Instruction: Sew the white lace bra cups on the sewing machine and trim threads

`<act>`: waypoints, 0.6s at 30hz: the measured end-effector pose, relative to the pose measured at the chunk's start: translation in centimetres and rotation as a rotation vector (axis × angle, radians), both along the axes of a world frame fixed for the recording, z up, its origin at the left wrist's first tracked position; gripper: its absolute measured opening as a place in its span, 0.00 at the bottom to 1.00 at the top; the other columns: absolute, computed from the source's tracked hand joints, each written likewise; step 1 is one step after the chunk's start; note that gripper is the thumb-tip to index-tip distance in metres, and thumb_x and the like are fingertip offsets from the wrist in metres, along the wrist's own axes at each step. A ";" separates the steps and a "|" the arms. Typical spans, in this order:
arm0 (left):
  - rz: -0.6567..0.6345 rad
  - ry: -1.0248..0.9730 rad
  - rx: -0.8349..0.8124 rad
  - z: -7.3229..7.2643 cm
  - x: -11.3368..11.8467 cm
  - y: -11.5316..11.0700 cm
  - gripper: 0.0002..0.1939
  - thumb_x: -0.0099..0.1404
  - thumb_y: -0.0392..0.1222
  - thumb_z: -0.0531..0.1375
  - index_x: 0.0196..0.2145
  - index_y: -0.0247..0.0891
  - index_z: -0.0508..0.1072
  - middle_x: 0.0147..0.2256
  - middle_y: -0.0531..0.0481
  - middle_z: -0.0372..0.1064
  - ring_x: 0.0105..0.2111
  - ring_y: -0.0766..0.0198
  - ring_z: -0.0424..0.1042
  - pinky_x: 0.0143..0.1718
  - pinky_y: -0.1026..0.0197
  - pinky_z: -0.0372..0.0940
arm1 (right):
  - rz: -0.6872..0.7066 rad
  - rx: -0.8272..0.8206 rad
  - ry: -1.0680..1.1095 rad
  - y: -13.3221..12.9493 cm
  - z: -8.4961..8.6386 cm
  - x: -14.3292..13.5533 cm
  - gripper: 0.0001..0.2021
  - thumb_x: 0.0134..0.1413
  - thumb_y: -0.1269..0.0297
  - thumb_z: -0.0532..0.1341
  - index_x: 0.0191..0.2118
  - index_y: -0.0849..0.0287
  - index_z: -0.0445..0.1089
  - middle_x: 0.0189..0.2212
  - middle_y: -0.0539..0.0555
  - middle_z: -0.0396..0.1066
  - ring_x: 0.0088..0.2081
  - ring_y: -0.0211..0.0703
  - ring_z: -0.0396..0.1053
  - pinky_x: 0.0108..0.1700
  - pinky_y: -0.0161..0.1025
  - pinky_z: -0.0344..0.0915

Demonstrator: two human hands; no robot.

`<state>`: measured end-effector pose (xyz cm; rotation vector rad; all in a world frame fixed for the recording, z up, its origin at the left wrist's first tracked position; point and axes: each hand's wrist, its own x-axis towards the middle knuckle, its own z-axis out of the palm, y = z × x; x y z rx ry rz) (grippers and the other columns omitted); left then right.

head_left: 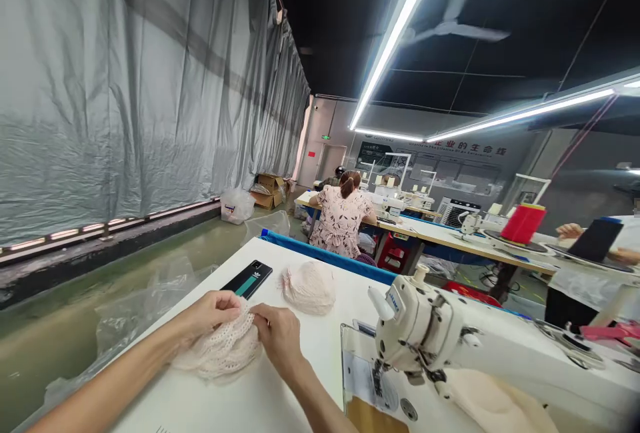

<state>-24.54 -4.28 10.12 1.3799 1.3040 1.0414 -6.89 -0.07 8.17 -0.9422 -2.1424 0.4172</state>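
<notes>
A cream, openwork lace fabric piece lies bunched on the white table, its upper edge raised between both hands. My left hand pinches that edge from the left, fingers closed. From the right, my right hand grips the same edge between thumb and fingers. Just beyond them a second cream fabric piece, rounded like a cup, rests on the table. A dark phone with a teal stripe lies behind my left hand.
A white sewing machine stands to the right, with beige fabric beside it. A blue cloth trough runs along the table's far edge. Clear plastic bags lie on the left. A seated person works ahead; red thread stands at right.
</notes>
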 end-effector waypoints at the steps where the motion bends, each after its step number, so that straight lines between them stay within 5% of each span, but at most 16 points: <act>1: 0.008 -0.007 -0.010 -0.1 -0.1 0.0 0.15 0.59 0.50 0.64 0.27 0.35 0.68 0.20 0.61 0.57 0.19 0.72 0.57 0.20 0.67 0.50 | 0.009 -0.013 -0.015 0.0 0.2 0.2 0.14 0.51 0.74 0.56 0.31 0.48 0.76 0.16 0.46 0.69 0.23 0.40 0.68 0.27 0.32 0.53; 6: 0.050 -0.073 -0.070 -0.4 0.1 0.0 0.08 0.67 0.42 0.58 0.37 0.33 0.70 0.32 0.53 0.69 0.27 0.68 0.69 0.28 0.63 0.68 | 0.019 -0.065 -0.041 -0.1 0.5 1.1 0.15 0.50 0.76 0.56 0.29 0.48 0.77 0.11 0.45 0.64 0.20 0.40 0.66 0.25 0.31 0.54; 10: 0.129 -0.239 -0.087 -0.1 0.5 0.2 0.11 0.67 0.43 0.58 0.45 0.35 0.69 0.41 0.48 0.70 0.36 0.63 0.72 0.36 0.57 0.70 | -0.036 -0.047 0.086 0.5 0.8 0.2 0.13 0.48 0.73 0.57 0.31 0.50 0.78 0.14 0.47 0.65 0.20 0.41 0.64 0.25 0.34 0.54; 15: 0.299 -0.599 0.044 2.1 0.8 0.0 0.13 0.68 0.44 0.58 0.46 0.35 0.68 0.43 0.47 0.69 0.37 0.62 0.72 0.37 0.56 0.70 | -0.019 0.035 0.399 0.5 2.1 -0.5 0.16 0.57 0.68 0.48 0.40 0.57 0.74 0.21 0.51 0.67 0.23 0.41 0.64 0.29 0.36 0.59; 18: 0.357 -0.836 0.131 3.9 1.5 -1.7 0.07 0.69 0.36 0.55 0.41 0.33 0.71 0.36 0.49 0.73 0.33 0.64 0.74 0.35 0.59 0.72 | 0.016 0.083 0.540 -1.6 3.1 1.7 0.17 0.59 0.68 0.47 0.41 0.58 0.73 0.27 0.52 0.69 0.26 0.39 0.65 0.30 0.35 0.62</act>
